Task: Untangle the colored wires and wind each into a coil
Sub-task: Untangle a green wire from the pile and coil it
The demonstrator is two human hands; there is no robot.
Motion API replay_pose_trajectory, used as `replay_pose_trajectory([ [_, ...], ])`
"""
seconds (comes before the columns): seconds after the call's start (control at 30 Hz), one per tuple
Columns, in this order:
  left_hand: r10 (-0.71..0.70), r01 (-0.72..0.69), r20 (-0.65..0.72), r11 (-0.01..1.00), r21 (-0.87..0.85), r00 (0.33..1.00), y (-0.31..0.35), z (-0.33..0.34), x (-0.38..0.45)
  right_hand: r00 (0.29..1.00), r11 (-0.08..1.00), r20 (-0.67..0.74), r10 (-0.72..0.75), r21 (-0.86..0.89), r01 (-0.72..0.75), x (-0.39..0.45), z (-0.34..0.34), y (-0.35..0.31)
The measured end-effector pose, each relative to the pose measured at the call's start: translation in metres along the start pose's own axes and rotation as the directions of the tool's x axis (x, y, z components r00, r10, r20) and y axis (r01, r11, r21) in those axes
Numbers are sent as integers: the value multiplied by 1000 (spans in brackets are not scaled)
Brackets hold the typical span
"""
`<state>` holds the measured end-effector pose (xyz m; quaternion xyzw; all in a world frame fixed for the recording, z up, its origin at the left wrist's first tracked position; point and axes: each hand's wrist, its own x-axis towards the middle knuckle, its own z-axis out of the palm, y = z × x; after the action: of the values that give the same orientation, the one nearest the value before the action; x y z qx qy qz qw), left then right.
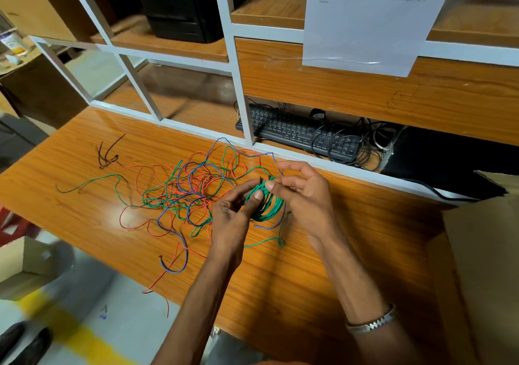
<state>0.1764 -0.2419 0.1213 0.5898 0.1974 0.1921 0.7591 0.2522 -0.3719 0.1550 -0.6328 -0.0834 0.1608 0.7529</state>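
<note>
A small green wire coil point(268, 205) hangs between my two hands above the wooden desk point(280, 280). My left hand point(233, 218) pinches its left side with thumb and fingers. My right hand point(302, 187) pinches its top, where a dark wire end sticks up. To the left lies a loose tangle of red, green and blue wires point(193, 187) spread flat on the desk. A blue wire point(271, 225) loops under the coil. A green strand point(264, 241) trails from the coil along the desk.
A black keyboard point(295, 132) with black cables sits in the shelf opening behind. A white-framed shelf point(241, 94) rises at the desk's back. A paper sheet point(365, 18) is taped above. A cardboard box point(483, 252) stands at the right. A red wire end hangs over the desk's left edge.
</note>
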Motion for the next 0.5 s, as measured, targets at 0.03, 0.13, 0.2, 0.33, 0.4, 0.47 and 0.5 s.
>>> replay_pose_trajectory([
  [0.03, 15, -15, 14, 1000, 12, 1000, 3, 0, -1, 999, 998, 17, 49, 46, -49, 1, -2, -5],
  [0.13, 46, -49, 58, 997, 53, 997, 13, 0, -3, 985, 985, 82, 150, 68, -156, 3, -6, -21],
  [0.2, 77, -86, 90, 992, 97, 993, 17, -1, -4, 973, 977, 115, 198, 53, -205, 4, -8, -31],
  [0.33, 114, -134, 122, 976, 169, 986, 22, 0, -5, 951, 964, 167, 261, 16, -267, 11, -13, -37],
  [0.4, 113, -135, 125, 974, 185, 986, 23, 0, -4, 942, 957, 182, 282, 14, -289, 16, -15, -35],
  [0.47, 120, -147, 134, 967, 210, 984, 24, -1, -4, 935, 951, 186, 303, 11, -310, 18, -16, -35],
  [0.5, 127, -157, 140, 962, 223, 982, 24, -1, -3, 931, 948, 192, 310, 15, -319, 18, -16, -35],
])
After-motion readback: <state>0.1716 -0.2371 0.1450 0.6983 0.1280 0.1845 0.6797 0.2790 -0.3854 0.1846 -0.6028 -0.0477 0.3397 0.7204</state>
